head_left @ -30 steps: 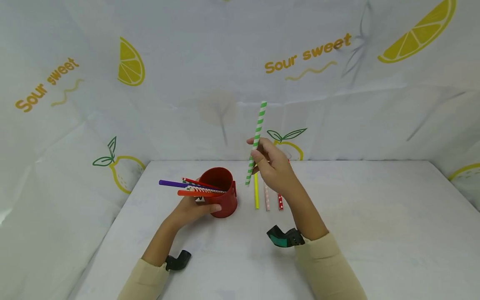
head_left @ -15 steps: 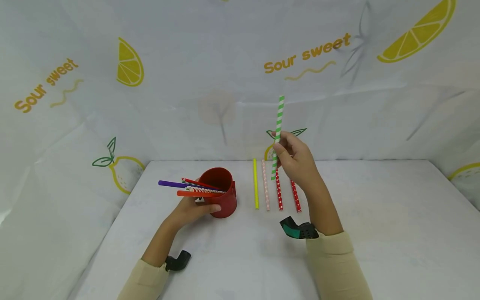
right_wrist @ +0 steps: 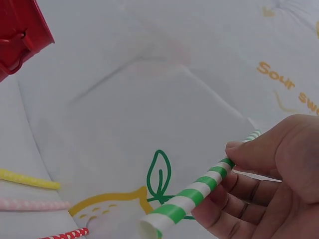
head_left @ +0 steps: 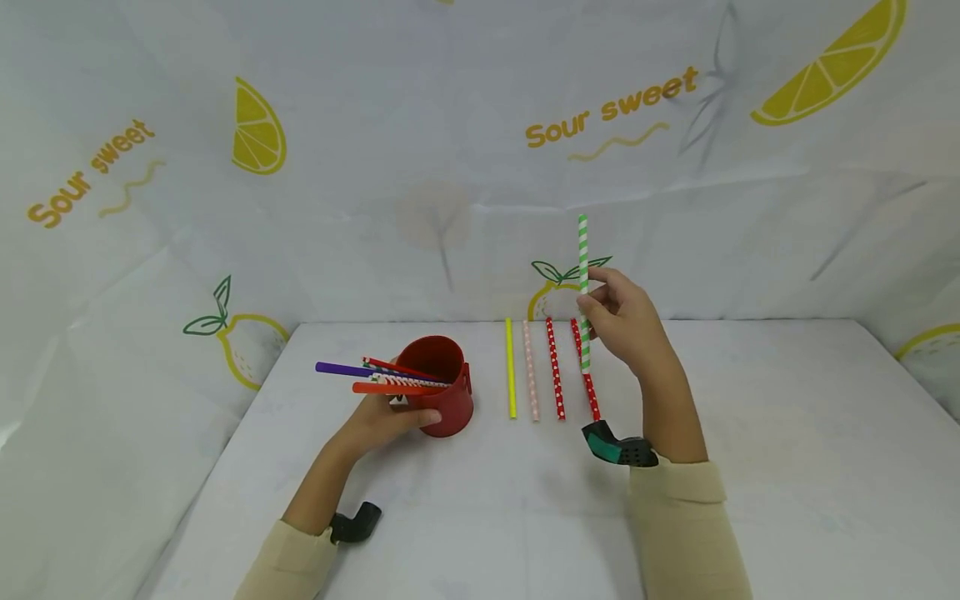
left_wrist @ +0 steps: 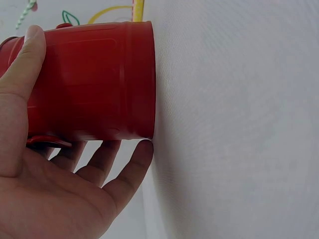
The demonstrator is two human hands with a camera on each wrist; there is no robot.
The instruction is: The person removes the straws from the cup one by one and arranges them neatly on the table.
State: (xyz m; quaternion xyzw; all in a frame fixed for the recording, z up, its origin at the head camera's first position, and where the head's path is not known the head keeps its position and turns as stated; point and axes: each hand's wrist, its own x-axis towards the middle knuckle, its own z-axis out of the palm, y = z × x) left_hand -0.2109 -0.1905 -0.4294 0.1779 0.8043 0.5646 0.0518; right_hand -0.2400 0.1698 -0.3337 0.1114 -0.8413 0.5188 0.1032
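Note:
My left hand [head_left: 378, 427] holds a red metal cup [head_left: 453, 408] upright on the table, its thumb across the near side. In the left wrist view the other fingers lie along the cup's opposite side. Several straws lean leftward out of the cup, among them a purple straw [head_left: 341, 368] and an orange straw [head_left: 375, 387]. With thumb and fingers, my right hand [head_left: 626, 321] pinches a green-and-white striped paper straw [head_left: 583, 250], nearly vertical. Its lower end overlaps a red dotted straw [head_left: 592, 398] in the head view.
Left of that red straw lie a yellow straw [head_left: 512, 367], a pink dotted straw [head_left: 531, 367] and another red dotted straw [head_left: 556, 367], side by side on the white table [head_left: 787, 433]. A white cloth [head_left: 360, 167] with lemon prints rises behind the table's back edge.
My right hand has moved right with the striped straw, away from the cup, and has lowered slightly over the last half second. The straw now stands straighter. My left hand and the cup stay put.

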